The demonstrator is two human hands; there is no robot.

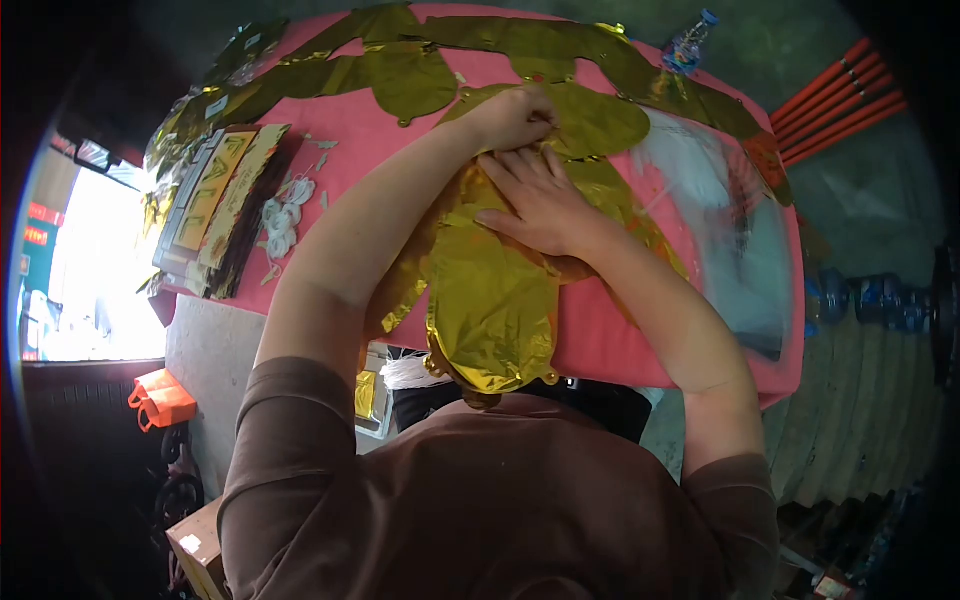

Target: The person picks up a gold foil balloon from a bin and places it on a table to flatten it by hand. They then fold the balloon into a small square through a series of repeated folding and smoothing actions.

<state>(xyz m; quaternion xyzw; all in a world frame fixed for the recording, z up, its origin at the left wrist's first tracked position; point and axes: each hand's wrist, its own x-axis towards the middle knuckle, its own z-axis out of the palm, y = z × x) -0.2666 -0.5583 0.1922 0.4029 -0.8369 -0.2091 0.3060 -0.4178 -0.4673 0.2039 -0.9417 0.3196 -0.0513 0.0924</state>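
Flattening gold foil balloon [490,300] | left hand [515,118] pinching its edge | right hand [545,205] pressing flat, open | packed stack [215,205] done; loose balloons [410,70] left

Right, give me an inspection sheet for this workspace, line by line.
Surface: a table under a pink cloth, mostly covered.
Job's things: a gold foil balloon, flat, hanging over the near edge; more gold foil shapes lie in a row along the far side.
Clutter: stacked packets at the left, small white pieces beside them, a clear plastic bag at the right.
Hands: the left hand pinches the foil at the top; the right hand presses flat on it, fingers spread.
Cables: nothing seen.
Surroundings: orange rods at the upper right, an orange bag on the floor at the left, a bright window beyond.
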